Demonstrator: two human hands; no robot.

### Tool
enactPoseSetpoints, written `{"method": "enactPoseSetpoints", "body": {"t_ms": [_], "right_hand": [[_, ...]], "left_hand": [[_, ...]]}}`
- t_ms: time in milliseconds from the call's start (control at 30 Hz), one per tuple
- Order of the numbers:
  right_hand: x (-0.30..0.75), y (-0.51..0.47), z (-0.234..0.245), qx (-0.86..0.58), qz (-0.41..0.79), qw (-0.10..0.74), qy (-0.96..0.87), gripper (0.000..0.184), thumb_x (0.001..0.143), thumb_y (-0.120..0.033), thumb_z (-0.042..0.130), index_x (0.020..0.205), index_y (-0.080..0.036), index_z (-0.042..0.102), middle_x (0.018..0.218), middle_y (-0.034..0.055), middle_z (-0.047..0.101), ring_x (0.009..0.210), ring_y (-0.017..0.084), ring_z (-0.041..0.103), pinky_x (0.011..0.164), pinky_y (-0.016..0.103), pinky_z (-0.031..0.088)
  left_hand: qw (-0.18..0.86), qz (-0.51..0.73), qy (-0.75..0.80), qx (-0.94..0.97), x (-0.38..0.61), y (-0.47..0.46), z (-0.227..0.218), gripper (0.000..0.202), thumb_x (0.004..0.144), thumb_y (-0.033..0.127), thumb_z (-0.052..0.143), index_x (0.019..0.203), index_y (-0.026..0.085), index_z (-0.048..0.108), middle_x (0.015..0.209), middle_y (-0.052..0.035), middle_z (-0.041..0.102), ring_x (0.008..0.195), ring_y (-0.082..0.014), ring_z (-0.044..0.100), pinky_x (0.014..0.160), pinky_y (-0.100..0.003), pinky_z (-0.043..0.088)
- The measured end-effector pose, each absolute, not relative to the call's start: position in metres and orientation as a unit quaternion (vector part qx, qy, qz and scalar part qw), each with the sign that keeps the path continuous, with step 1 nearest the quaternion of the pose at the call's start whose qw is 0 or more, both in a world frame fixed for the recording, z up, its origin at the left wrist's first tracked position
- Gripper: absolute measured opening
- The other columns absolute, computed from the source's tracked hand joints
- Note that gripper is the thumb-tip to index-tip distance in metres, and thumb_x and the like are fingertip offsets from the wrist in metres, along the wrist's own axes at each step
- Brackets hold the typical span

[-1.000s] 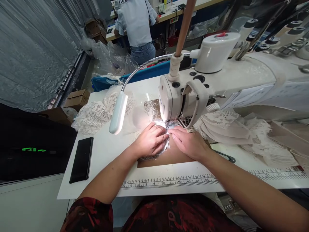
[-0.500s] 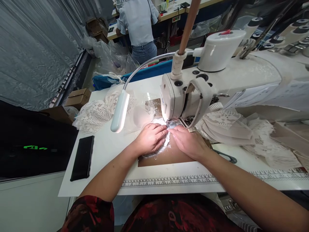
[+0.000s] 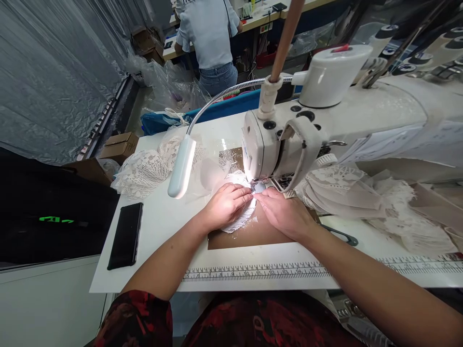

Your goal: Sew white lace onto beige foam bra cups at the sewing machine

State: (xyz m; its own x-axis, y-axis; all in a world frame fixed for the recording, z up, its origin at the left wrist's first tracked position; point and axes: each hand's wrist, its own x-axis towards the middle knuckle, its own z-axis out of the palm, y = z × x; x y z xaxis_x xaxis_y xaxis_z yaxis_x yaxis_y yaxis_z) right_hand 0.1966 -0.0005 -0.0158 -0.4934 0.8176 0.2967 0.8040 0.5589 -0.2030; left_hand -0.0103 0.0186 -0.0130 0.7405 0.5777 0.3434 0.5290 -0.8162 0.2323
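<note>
A white lace piece (image 3: 241, 220) lies under the needle of the white sewing machine (image 3: 285, 144). My left hand (image 3: 226, 206) lies flat on the lace, fingers together and stretched toward the presser foot. My right hand (image 3: 284, 212) rests beside it on the right, fingertips pressing the fabric edge right at the needle. Both hands sit on a brown plate (image 3: 253, 236) set into the white table (image 3: 159, 226). The gooseneck lamp (image 3: 182, 166) lights the spot.
A black phone (image 3: 126, 235) lies at the table's left. Lace heaps sit at the back left (image 3: 142, 171) and right of the machine (image 3: 347, 190). Black scissors (image 3: 342, 235) lie behind my right wrist. A ruler strip (image 3: 253, 272) runs along the front. A person (image 3: 210, 38) stands at a far bench.
The lace has fed back under the needle, and both hands have slid slightly away from me with it. The lace's near edge now shows more below my left hand.
</note>
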Motion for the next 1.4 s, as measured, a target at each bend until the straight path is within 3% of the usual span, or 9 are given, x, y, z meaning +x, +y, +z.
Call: {"method": "enactPoseSetpoints", "body": {"t_ms": [233,567,767,900,1033,1400], "right_hand": [[0.198,0.0,-0.014,-0.464,0.036,0.177,-0.867,0.033,0.086,-0.013,0.041,0.099,-0.019,0.071,0.086,0.0048,0.067,0.064,0.014,0.052,0.058,0.025,0.034],[0.197,0.002,-0.015,-0.469,0.051,0.164,-0.866,0.037,0.087,-0.015,0.043,0.114,-0.022,0.068,0.095,0.0043,0.068,0.069,0.014,0.055,0.057,0.025,0.036],[0.201,0.002,-0.012,-0.463,0.077,0.188,-0.863,0.035,0.088,-0.015,0.042,0.109,-0.019,0.07,0.095,0.005,0.069,0.069,0.015,0.057,0.061,0.025,0.041],[0.203,0.002,-0.011,-0.462,0.088,0.201,-0.859,0.034,0.087,-0.015,0.042,0.107,-0.018,0.07,0.098,0.0071,0.069,0.074,0.016,0.06,0.064,0.026,0.043],[0.203,0.003,-0.014,-0.459,0.09,0.206,-0.86,0.031,0.085,-0.015,0.043,0.098,-0.02,0.072,0.093,0.0057,0.07,0.072,0.016,0.059,0.063,0.027,0.042],[0.203,0.004,-0.014,-0.444,0.077,0.17,-0.876,0.036,0.086,-0.016,0.04,0.108,-0.023,0.068,0.084,0.0045,0.063,0.069,0.016,0.052,0.058,0.027,0.034]], "left_hand": [[0.061,0.195,0.324,0.924,-0.008,0.019,-0.011,0.032,0.095,0.023,0.043,0.12,0.012,0.057,0.12,-0.0139,0.064,0.113,-0.0256,0.055,0.094,-0.044,0.047],[0.043,0.176,0.367,0.913,-0.01,0.022,-0.012,0.035,0.093,0.027,0.042,0.122,0.013,0.057,0.123,-0.0139,0.061,0.112,-0.0272,0.053,0.096,-0.046,0.045],[0.048,0.172,0.355,0.917,-0.016,0.016,-0.008,0.039,0.091,0.035,0.046,0.123,0.014,0.055,0.128,-0.0161,0.055,0.116,-0.0292,0.05,0.096,-0.047,0.041],[0.079,0.174,0.345,0.919,-0.018,0.009,-0.005,0.038,0.089,0.044,0.05,0.113,0.016,0.06,0.107,-0.0123,0.062,0.096,-0.0234,0.056,0.084,-0.038,0.045],[0.06,0.154,0.385,0.908,-0.016,0.009,-0.007,0.029,0.094,0.032,0.041,0.082,0.016,0.062,0.079,-0.0075,0.061,0.076,-0.0185,0.053,0.07,-0.032,0.042],[0.123,0.162,0.403,0.892,-0.017,0.011,-0.003,0.031,0.095,0.031,0.036,0.076,0.017,0.056,0.074,-0.0064,0.058,0.071,-0.0176,0.052,0.068,-0.031,0.043]]}}
